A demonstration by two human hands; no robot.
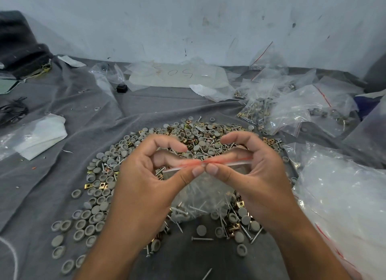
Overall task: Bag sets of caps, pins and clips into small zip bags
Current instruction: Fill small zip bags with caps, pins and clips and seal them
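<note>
A small clear zip bag with a red zip line hangs between my hands above the pile, holding pins and a few grey caps at its bottom. My left hand pinches the zip strip between thumb and fingers near its middle. My right hand pinches the same strip right beside it, the two thumbs almost touching. Under them, on the grey cloth, spreads a wide heap of grey caps, metal pins and brass clips.
Filled zip bags lie heaped at the back right. A stack of empty clear bags sits at my right. Folded white plastic lies at the left, dark cloth at the far left, and a white wall stands behind.
</note>
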